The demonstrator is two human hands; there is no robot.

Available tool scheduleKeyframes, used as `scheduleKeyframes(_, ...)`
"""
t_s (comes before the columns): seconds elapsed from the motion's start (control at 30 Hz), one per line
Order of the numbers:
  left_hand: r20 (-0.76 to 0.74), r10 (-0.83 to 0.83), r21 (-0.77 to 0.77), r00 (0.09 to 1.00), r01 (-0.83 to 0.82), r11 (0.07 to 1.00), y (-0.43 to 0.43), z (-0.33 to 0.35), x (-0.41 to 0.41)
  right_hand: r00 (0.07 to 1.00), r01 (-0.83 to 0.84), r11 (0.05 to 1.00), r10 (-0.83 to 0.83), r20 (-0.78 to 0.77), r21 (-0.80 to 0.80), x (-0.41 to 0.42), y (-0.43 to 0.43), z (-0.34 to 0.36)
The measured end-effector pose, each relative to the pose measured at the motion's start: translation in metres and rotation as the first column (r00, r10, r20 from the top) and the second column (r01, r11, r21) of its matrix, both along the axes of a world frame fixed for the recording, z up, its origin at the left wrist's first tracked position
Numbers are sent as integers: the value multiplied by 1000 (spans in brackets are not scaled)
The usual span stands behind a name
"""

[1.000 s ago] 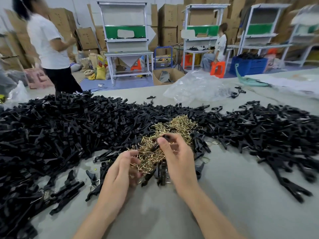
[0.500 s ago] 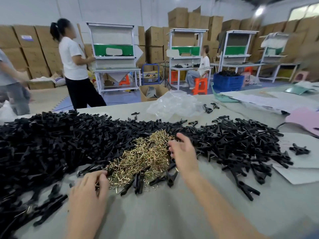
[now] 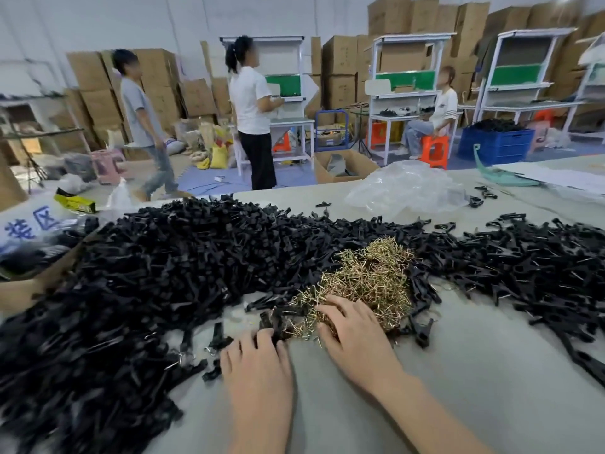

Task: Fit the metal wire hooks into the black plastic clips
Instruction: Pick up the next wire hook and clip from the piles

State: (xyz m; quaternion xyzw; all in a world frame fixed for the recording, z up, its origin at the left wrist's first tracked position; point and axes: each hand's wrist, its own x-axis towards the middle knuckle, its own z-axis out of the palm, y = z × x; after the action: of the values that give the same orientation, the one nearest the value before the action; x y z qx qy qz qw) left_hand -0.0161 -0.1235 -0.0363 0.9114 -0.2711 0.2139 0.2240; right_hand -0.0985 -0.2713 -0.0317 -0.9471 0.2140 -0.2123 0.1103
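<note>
At the left edge of the frame a cardboard box (image 3: 39,283) sits on the grey desk (image 3: 491,371), and from it a deep heap of black plastic clips (image 3: 157,273) spreads across the left and centre. The clips look light and stiff, with narrow jaws and slick moulded sides, so I judge each is best pinched across its flat body, leaving the end that takes the wire free.

Lower centre, the left hand (image 3: 258,365) lies palm down with fingers spread, the tips touching a few loose clips at the heap's near edge; whether it has closed on 1 I cannot tell.

Just right of it, the right hand (image 3: 353,335) rests with curled fingers on the near edge of the brass-coloured metal wire hooks (image 3: 370,276), a tangled mound at centre frame ringed by clips. Whether it has pinched a hook is hidden under the fingers. The hooks look thin, springy and prone to snagging together, so teasing 1 out by its straight leg seems wise.

Further right lie more clips (image 3: 530,257), thinner on the desk, with a crumpled clear plastic bag (image 3: 406,188) behind them.
</note>
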Motion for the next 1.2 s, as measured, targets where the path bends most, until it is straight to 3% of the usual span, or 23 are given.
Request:
scheduleKeyframes(0.3, -75, -30, -80, 997, 24, 996, 16, 7, -6, 1000, 7, 999, -8, 19, 37, 0, 11, 3)
scheduleKeyframes(0.4, -28, -2, -189, 1000, -3, 982, 13, 10, -7, 998, -7, 999, 5, 55, 41, 2, 9, 3)
scheduleKeyframes(0.57, -132, -16, -372, 991, -34, 928, 14, 10, -4, 991, -64, 995, 55, 124, 73, -2, 10, 3)
scheduleKeyframes(0.73, 40, -78, -153, 996, 83, 985, 5, 9, -3, 977, -103, 990, 83, 194, 99, -4, 4, 6)
scheduleKeyframes(0.9, 210, -203, -116, 956, 230, 966, -2, 5, 3, 960, -88, 992, 59, 274, 93, -5, 3, 7)
scheduleKeyframes(1.0, 342, -308, -23, 888, 335, 942, -9, 8, 20, 980, -123, 987, 105, 170, 103, -2, 2, 5)
scheduleKeyframes(1.1, 346, -375, -25, 860, 408, 913, -16, 11, 34, 976, -189, 980, 180, 120, 66, 2, 1, 4)
scheduleKeyframes(1.2, 312, -425, -67, 850, 465, 883, -17, 8, 38, 960, -218, 968, 190, 206, 123, 3, -3, 5)
